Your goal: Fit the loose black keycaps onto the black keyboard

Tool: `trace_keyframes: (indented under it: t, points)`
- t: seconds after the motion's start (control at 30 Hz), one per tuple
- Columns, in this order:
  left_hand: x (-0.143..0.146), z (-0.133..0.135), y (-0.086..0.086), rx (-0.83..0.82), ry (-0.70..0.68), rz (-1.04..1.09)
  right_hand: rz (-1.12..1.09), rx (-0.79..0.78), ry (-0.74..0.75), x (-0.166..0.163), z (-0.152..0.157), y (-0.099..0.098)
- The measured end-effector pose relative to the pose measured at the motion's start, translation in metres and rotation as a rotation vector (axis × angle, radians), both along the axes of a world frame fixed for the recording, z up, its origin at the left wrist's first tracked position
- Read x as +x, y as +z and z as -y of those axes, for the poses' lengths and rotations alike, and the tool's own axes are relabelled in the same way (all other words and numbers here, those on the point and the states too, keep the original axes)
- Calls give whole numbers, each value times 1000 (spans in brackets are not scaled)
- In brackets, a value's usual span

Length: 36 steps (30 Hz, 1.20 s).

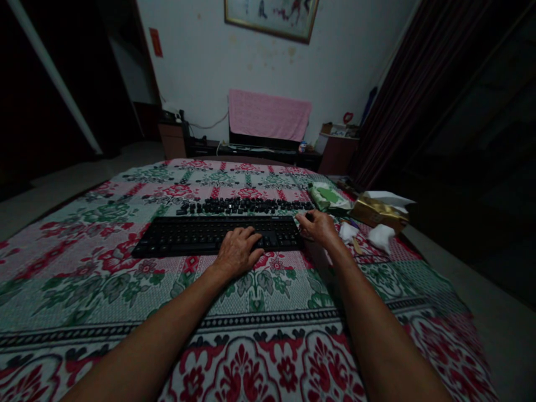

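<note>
A black keyboard (201, 234) lies on a floral cloth (125, 279). Behind it runs a row of loose black keycaps (247, 206). My left hand (238, 252) rests on the keyboard's near right part, fingers curled down over the keys and front edge. My right hand (318, 226) sits at the keyboard's right end, fingers pinched together near the far corner. What they pinch is too small to make out.
To the right lie a green packet (329, 196), a gold tissue box (379, 211) and white wads of tissue (381, 237). Beyond the cloth stand a low cabinet with a pink cloth (268, 114) and a dark curtain (402, 100).
</note>
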<state>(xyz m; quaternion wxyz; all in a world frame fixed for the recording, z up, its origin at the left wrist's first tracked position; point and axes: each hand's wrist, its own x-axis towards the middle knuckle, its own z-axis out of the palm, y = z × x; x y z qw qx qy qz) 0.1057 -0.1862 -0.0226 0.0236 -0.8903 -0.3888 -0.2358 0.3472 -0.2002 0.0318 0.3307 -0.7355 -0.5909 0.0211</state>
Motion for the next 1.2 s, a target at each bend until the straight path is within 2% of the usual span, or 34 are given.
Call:
trace_keyframes:
  t: [0.13, 0.37, 0.73, 0.93, 1.2]
  points:
    - [0, 0, 0, 3, -10, 6, 65, -30, 36, 2, 0, 1]
    - [-1, 0, 0, 2, -5, -4, 120, -102, 12, 2, 1, 2]
    - [0, -1, -2, 22, -8, -16, 141, -237, 24, -10, 8, 11]
    - [0, -2, -3, 19, -1, -19, 266, -276, 47, -18, 7, 10]
    - [0, -2, -3, 37, -1, -20, 323, -280, -12, -33, 12, 13]
